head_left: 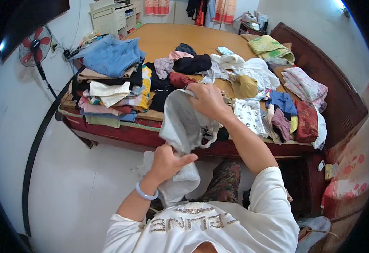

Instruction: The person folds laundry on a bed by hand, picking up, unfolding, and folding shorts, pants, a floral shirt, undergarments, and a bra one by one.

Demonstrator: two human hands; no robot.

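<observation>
Your bed (171,40) carries the clothes. Just beyond your right fingers (198,93) lie loose garments (235,71); a folded stack (112,84) sits on it left of them, and more folded pieces (298,105) lie to their right.

1. My left hand (166,162) and right hand (209,101) both grip the grey garment (180,122), which hangs between me and the bed edge (121,130).
2. Ahead, loose clothes (252,84) cover the near part of the bed; no bare spot there.
3. To the left, a tall stack of folded clothes (110,84) blocks passage.
4. The far wooden bed surface (171,38) lies open.
5. The white floor (83,185) on my left is free.
6. The headboard (319,71) closes off the right.
</observation>
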